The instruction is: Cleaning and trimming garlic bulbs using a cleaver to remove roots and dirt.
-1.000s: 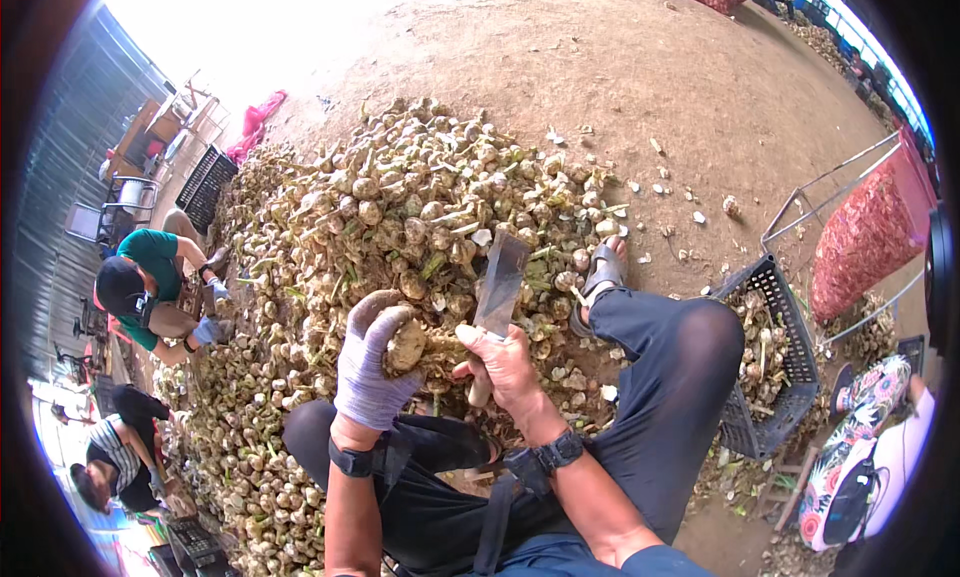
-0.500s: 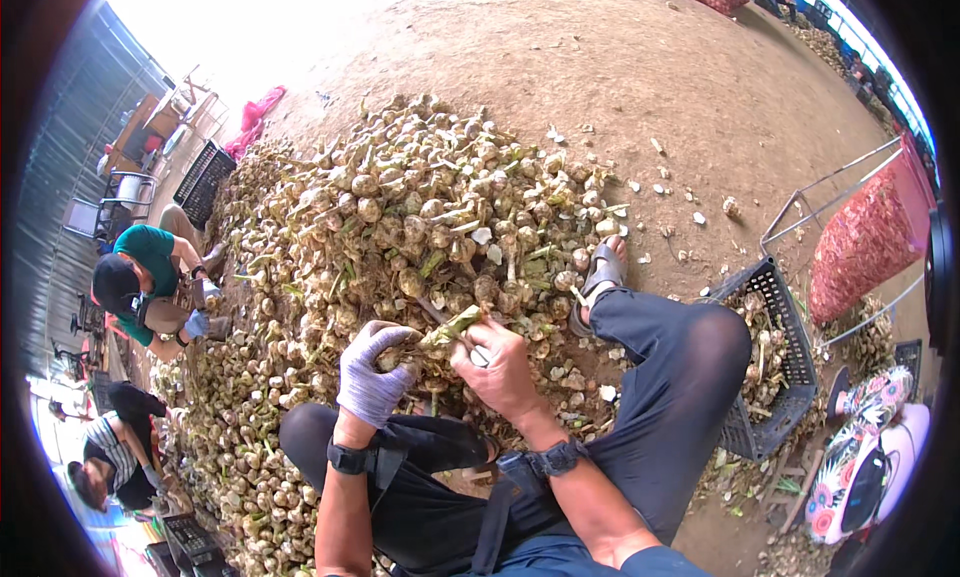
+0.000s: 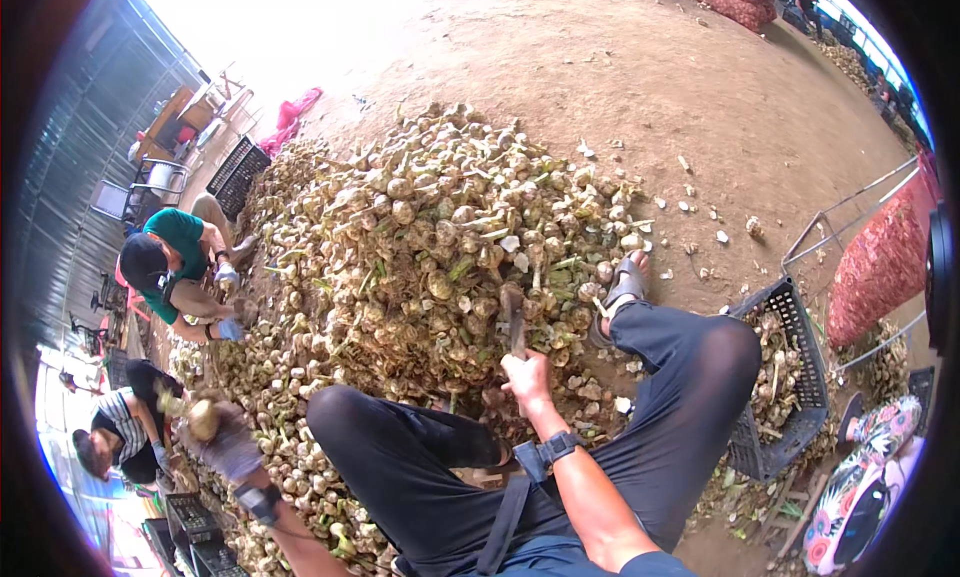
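Note:
My left hand (image 3: 228,449), in a pale knit glove, is stretched out over the left of the pile and smeared by motion. A garlic bulb (image 3: 203,420) shows at its fingers and looks held there. My bare right hand (image 3: 527,379) is closed around a knife, its blade (image 3: 515,325) pointing away from me over the heap. The knife's handle is mostly hidden in my fist. In front of my legs spreads a big heap of garlic (image 3: 430,227) with dry stalks and leaves.
A black crate (image 3: 790,447) with garlic stands beside my right leg. Beyond it, a red mesh sack (image 3: 878,262) hangs on a metal frame. Two co-workers, one in a green shirt (image 3: 180,239) and one in stripes (image 3: 118,422), sit left of the pile.
My left hand has swung far left, away from my right hand, with a garlic bulb at its fingers. My right hand has shifted slightly right, the knife blade now in plain view. The view has shifted.

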### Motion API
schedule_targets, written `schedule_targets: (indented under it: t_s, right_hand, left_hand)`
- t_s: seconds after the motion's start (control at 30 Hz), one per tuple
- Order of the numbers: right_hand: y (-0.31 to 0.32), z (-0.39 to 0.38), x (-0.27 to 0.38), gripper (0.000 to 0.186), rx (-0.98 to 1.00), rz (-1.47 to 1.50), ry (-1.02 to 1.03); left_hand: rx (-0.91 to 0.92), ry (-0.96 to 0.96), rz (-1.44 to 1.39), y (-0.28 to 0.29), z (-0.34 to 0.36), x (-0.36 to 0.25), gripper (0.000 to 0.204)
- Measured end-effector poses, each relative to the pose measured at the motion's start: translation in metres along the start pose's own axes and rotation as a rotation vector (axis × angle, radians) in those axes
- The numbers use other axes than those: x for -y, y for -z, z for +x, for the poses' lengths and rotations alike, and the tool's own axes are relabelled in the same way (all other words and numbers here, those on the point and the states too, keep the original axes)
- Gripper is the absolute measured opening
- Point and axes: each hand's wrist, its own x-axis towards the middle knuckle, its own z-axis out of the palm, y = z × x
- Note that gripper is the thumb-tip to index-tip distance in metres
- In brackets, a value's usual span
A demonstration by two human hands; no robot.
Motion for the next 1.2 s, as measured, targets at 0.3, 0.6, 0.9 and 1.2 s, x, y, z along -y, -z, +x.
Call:
schedule_targets:
  t_s: [0.3,0.6,0.9,1.2]
  right_hand:
    - [-0.016,-0.004,0.006,0.018,0.035,0.216,-0.069]
    - [-0.017,0.000,0.007,0.022,-0.042,0.178,-0.102]
    - [-0.015,0.001,0.005,0.020,-0.010,0.185,-0.097]
    - [-0.012,-0.007,0.036,0.026,-0.009,0.361,0.050]
  left_hand:
    - [-0.187,0.270,1.125,-0.003,0.001,0.106,0.054]
    - [1.531,0.115,2.127,0.013,0.077,0.342,0.074]
    - [1.673,0.317,2.353,0.008,0.076,0.396,0.066]
    - [0.484,0.889,1.306,-0.043,0.087,0.306,0.037]
